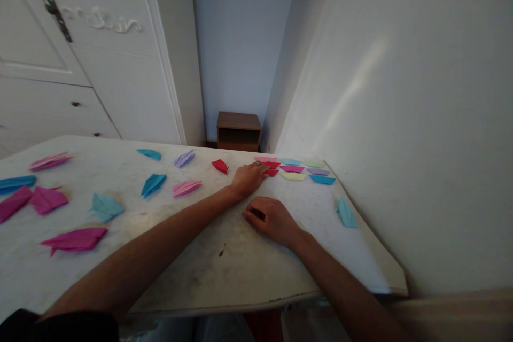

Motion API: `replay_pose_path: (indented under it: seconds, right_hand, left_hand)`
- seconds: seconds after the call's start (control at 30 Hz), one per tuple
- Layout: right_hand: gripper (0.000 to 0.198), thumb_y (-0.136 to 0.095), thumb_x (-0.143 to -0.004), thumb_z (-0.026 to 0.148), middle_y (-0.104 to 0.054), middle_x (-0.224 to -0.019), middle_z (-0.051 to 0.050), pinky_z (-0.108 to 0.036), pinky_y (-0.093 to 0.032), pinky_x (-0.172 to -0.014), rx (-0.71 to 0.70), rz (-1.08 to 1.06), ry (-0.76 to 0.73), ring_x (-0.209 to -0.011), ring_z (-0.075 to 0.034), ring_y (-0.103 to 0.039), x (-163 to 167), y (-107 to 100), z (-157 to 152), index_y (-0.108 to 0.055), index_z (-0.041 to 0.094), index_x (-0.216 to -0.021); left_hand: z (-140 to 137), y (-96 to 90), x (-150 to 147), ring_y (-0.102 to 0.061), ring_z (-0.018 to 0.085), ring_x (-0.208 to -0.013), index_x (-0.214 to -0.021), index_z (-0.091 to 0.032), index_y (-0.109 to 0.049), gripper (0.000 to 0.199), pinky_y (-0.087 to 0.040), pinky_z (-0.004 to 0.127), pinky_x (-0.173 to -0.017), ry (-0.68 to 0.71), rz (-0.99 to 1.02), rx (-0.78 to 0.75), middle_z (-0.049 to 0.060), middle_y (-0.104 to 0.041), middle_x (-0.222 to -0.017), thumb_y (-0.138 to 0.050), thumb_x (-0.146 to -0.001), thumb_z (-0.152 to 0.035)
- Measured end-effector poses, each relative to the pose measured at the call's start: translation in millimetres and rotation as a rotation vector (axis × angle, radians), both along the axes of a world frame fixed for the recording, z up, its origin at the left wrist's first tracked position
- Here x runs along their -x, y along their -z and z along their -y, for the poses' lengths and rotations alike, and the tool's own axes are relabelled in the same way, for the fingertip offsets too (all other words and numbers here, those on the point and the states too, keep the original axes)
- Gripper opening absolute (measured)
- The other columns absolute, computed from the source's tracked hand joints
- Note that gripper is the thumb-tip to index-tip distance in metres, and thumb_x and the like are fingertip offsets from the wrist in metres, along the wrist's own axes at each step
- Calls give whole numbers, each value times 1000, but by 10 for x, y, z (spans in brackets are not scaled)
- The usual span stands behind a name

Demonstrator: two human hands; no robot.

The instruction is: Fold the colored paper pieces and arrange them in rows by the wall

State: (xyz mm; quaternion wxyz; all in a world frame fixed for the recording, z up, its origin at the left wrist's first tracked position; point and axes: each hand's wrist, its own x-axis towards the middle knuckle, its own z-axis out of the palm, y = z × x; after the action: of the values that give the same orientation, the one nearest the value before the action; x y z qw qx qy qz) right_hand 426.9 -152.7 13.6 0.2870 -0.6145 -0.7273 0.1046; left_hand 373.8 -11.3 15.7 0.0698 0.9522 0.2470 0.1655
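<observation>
My left hand (247, 179) reaches to the back of the table, its fingers stretched out and touching the red folded-paper boats (272, 173). Its fingertips partly cover them. Closer to me, my right hand (274, 220) rests on the tabletop with its fingers curled in, and nothing shows in it. Beside the red boats, flat paper boats lie in short rows: a magenta boat (292, 169), a yellow boat (294, 176), a blue boat (322, 179) and several others. A crumpled red paper piece (220, 166) lies left of my left hand.
Folded papers in magenta (76, 239), light blue (106, 207), blue (153, 185) and pink (186, 188) are scattered over the left of the white table (224, 278). A pale teal one (345, 212) lies near the right edge, by the wall (420, 144). A white cabinet (120, 80) stands behind.
</observation>
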Motion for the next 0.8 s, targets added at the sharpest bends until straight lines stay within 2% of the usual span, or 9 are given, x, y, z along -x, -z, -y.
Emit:
replay_pose_path:
  seconds: [0.33,0.5,0.63,0.7,0.8]
  right_hand:
    - [18,-58,-88,24,-57,-69,1,-24,-36,-63,8,-26,3,-64,-12,-49,-16,25,-5,-57,18,-71]
    - [17,-56,-89,24,-59,-71,1,-24,-38,-64,1,-53,-7,-65,-12,-50,-26,23,-5,-58,18,-73]
    - [15,-57,-86,22,-58,-70,1,-24,-38,-62,9,-80,-3,-64,-13,-51,-21,16,2,-59,18,-72]
    - [13,-57,-86,22,-59,-70,1,-24,-38,-62,18,-88,3,-64,-13,-52,-24,16,8,-60,18,-74]
    - [15,-55,-88,27,-61,-72,0,-25,-39,-63,27,-78,9,-65,-14,-53,-36,23,15,-61,19,-77]
  left_hand:
    - [4,-2,28,-62,24,-105,-118,-23,-61,28,-50,34,-87,-27,41,58,8,-61,-121,-53,-91,-28]
    - [35,14,111,-60,22,-105,-118,-19,-57,28,-49,33,-86,24,196,76,9,-60,-121,-51,-92,-27]
    - [95,54,358,-62,16,-80,-98,-17,-60,14,-48,28,-73,60,308,116,6,-63,-102,-50,-90,-23]
    - [148,59,571,-57,13,-67,-90,-17,-58,8,-45,26,-66,65,317,145,3,-61,-88,-53,-87,-23]
    - [254,20,986,-50,11,-56,-84,-18,-56,6,-40,25,-60,64,314,196,-3,-54,-68,-57,-83,-24]
